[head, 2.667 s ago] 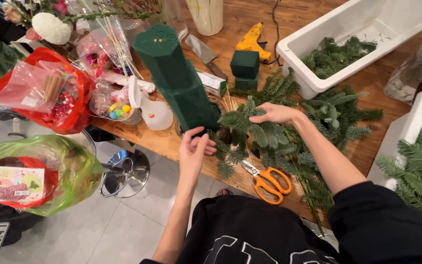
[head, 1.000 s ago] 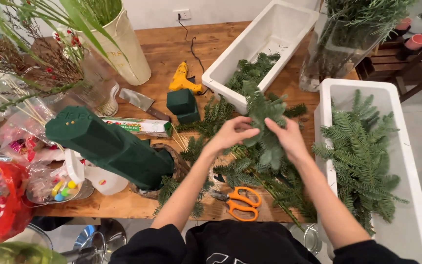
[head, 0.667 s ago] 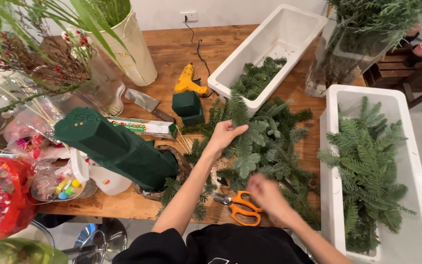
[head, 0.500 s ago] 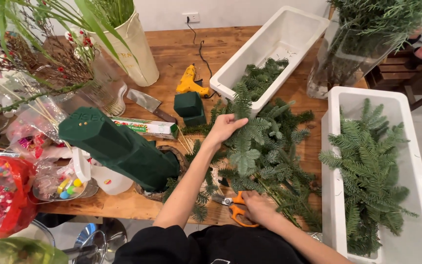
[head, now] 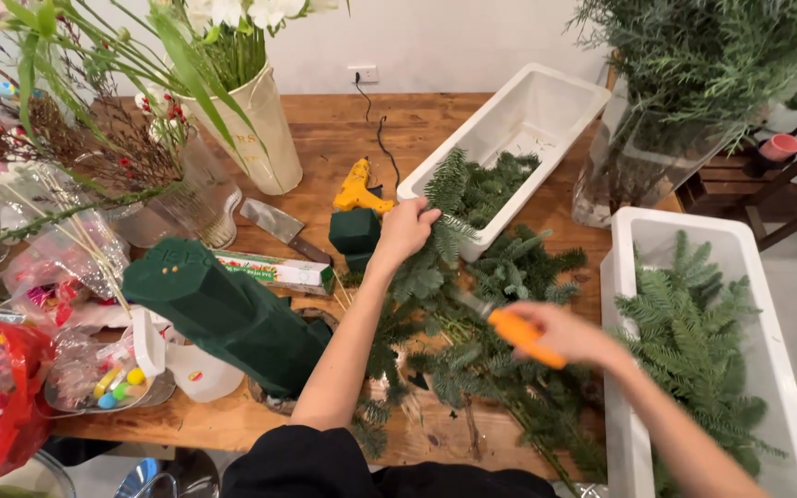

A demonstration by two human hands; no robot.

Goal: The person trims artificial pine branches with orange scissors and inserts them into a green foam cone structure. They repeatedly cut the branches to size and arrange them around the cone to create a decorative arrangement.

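wooden table [head: 435, 120] carries the work. left hand [head: 405, 231] pinches a fir branch [head: 442, 207], lifted just beside the near white tub [head: 546, 101]. right hand [head: 560, 334], below and right of that grip, is closed on orange scissors [head: 520, 334], blurred. no cut visible yet; loose sprigs [head: 500, 369] remain untrimmed beneath.

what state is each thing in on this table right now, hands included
left hand: gripping a fir sprig, holding it up
fir sprig: held upright over the table
right hand: closed round the scissors, blurred
scissors: lifted off the table, blades hidden in blur
glue gun: lying down, cord plugged into the wall
knife: lying flat, untouched
far white trough: open, partly filled with greenery
near white trough: open, filled with fir
tall foam block: lying tilted
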